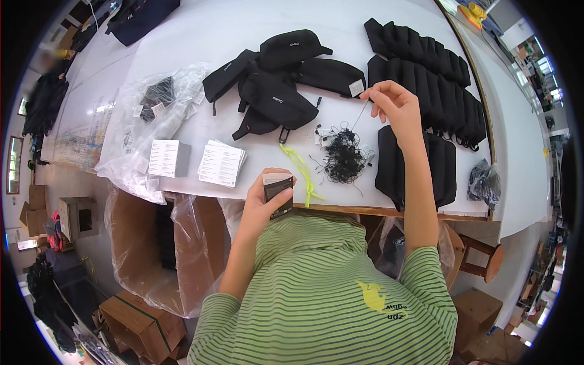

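Here we see a seated person at a white table [201,36], one hand on a small stack of tags, the other drawing a thin black string out of a tangle.

Noted: the left hand [267,198] is closed around a small stack of dark hang tags [277,188], held near the table's front edge, just above the striped green shirt [322,292]. The right hand [396,106] is raised over the table, fingertips pinched on one thin black string [360,115] that runs down to the tangle of black strings [344,157] lying on the table. A yellow-green cord [303,171] lies just left of the tangle. Behind it sit loose black waist bags [277,91]; to the right, rows of stacked black bags [426,67]. Two stacks of white cards [194,159] lie at left, beside crumpled clear plastic bags [152,115].
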A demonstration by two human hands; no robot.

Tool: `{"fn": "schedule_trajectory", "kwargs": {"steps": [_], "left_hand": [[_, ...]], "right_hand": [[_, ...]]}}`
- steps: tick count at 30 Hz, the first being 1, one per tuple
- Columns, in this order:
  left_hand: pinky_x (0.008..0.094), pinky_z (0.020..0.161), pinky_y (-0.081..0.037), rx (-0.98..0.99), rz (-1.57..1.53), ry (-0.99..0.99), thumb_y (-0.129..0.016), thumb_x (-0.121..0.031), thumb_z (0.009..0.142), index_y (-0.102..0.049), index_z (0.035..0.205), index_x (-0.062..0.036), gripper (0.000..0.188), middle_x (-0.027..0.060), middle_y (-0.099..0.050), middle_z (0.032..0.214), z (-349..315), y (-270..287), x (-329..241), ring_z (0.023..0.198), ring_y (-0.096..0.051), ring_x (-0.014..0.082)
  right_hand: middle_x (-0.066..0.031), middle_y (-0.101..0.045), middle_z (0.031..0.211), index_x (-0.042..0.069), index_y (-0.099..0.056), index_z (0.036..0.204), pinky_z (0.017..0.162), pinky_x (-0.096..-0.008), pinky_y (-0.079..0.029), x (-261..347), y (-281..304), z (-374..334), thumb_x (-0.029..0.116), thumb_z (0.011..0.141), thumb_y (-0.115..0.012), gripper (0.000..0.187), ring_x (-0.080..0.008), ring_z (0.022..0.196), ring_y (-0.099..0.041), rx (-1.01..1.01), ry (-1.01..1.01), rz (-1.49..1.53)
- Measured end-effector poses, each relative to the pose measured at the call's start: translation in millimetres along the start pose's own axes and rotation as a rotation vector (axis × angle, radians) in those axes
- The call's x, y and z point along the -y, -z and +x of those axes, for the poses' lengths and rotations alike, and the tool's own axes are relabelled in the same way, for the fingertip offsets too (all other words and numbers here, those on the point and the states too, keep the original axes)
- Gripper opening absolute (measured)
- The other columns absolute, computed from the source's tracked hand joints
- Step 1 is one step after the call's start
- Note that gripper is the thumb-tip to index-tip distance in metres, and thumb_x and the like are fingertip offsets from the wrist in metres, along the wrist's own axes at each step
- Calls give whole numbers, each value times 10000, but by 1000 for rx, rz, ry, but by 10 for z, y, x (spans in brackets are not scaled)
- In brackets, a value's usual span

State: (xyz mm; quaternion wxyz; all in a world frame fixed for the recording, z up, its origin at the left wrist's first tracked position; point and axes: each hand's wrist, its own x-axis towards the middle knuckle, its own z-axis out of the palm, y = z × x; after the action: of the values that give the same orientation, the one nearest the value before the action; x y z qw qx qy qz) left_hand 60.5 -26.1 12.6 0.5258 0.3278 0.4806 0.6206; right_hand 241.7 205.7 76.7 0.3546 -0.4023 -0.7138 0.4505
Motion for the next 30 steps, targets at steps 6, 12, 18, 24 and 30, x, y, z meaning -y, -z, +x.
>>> {"fn": "schedule_trajectory", "kwargs": {"steps": [6,12,18,24,30], "left_hand": [[213,712,-457,-114,34,-21,-669,-54,852,-566,1018,8,205,7,-555,934,31,-110,0,821,-531,71],[211,698,-461,-163,-16,45,-672,-73,858,-566,1014,-3,201,-7,-572,870,-5,-123,-18,793,-533,60],[216,710,-466,-180,-14,34,-670,-73,858,-569,1021,-1,205,-2,-589,886,22,-116,50,813,-544,59],[218,713,-463,-198,-28,45,-676,-72,855,-580,1011,3,198,0,-580,896,42,-179,47,813,-541,64],[214,691,-435,-224,133,-63,-692,-65,832,-604,951,27,174,20,-582,897,8,-164,91,803,-543,77]], "right_hand": [[-44,-556,650,34,-558,779,572,-217,-360,146,-32,-216,98,852,-545,99,-91,581,-463,252,-159,827],[18,-521,673,-9,-613,857,566,-197,-313,323,-46,-299,85,838,-587,100,-43,601,-409,-31,119,575],[78,-503,690,26,-638,848,527,-175,-225,373,-120,-74,102,850,-605,83,3,581,-340,164,-39,226],[46,-522,623,36,-669,810,547,-181,-350,373,-258,-246,95,796,-696,67,-24,567,-456,193,126,-41],[20,-618,692,16,-648,816,540,-177,-383,377,-332,-484,79,788,-701,86,-29,571,-517,97,46,170]]}}
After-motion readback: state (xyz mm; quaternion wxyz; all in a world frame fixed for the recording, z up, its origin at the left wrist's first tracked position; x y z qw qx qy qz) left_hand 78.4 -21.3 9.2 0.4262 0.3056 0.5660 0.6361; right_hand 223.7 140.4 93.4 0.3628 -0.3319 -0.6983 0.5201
